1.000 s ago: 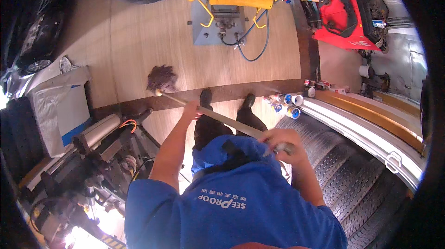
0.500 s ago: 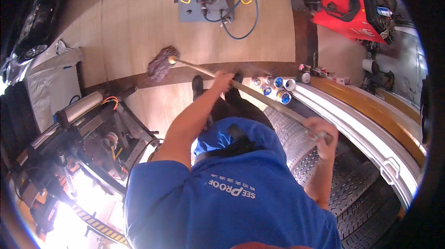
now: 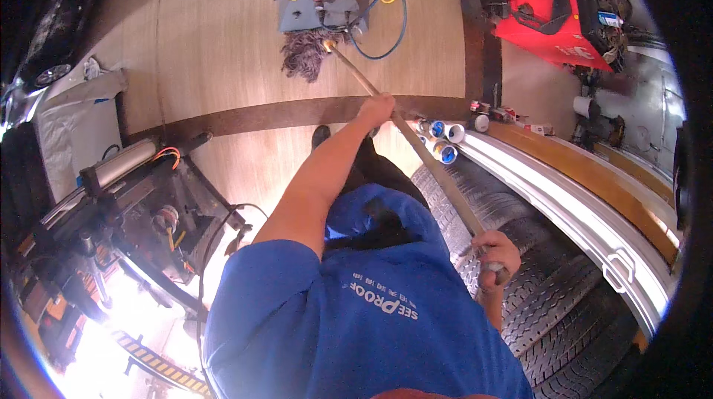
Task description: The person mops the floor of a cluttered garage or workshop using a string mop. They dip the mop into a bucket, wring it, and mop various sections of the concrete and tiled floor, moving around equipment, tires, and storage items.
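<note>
A long-handled mop (image 3: 423, 148) slants across in front of me. My left hand (image 3: 377, 109) is wrapped round the middle of its wooden handle. Close to the handle's near end, my right hand (image 3: 496, 259) grips it, with the tip poking out below the fist. The mop's greyish-purple string head (image 3: 306, 56) lies on the tan wood-look floor (image 3: 223, 43). It sits right by the front edge of a grey machine base (image 3: 316, 17) with yellow bars; whether the two touch I cannot tell.
Stacked tires (image 3: 549, 280) stand at my right beside a long white rail (image 3: 549, 213). Several cans (image 3: 445, 152) sit at its far end. A red case (image 3: 538, 17) is far right. Black metal equipment (image 3: 148, 206) stands left. A blue hose (image 3: 386, 54) curves over the floor.
The mop head has moved away from me and to the right, up to the machine base. My right hand has come lower and inward, and my left hand has shifted slightly right and farther out.
</note>
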A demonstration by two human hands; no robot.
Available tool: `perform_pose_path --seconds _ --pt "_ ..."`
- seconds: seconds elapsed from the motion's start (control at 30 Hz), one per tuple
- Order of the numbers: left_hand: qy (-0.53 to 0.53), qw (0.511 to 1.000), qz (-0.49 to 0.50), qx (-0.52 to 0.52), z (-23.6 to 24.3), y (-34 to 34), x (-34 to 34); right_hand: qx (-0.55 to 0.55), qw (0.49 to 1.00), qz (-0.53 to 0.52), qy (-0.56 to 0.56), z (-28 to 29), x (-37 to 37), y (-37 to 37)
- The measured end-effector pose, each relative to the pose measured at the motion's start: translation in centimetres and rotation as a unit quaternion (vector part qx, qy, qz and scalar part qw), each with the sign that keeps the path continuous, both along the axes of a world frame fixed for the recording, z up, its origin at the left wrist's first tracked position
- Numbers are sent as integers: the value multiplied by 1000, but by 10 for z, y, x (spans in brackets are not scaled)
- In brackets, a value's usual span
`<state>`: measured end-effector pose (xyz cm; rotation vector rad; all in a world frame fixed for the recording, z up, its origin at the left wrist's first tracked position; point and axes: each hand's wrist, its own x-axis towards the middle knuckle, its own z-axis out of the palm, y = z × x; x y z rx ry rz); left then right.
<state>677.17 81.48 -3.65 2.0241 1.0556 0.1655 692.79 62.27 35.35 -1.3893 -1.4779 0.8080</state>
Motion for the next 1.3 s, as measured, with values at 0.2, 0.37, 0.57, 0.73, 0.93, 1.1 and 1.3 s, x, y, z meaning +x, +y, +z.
perform_pose_path --seconds 0.2,0.37,0.57,0.73,0.93,1.1,1.3 --pt "-21 990 122 -61 -49 -17 -99 -75 990 97 66 -16 -18 25" --pt "148 960 190 -140 -78 -57 -209 -142 962 186 142 -68 -40 31" --pt "149 779 389 -469 -60 -93 -250 -199 939 211 187 -77 -49 57" --pt "-17 821 328 -466 -14 -95 -134 -188 954 110 208 -31 24 44" --pt "-38 925 184 -330 20 -69 -4 -109 990 -45 78 40 55 8" --pt "2 994 -73 -80 11 -60 55 -162 972 -166 42 53 58 -46" --pt "-11 949 -290 -124 50 -109 136 -160 923 -325 129 59 53 -149"
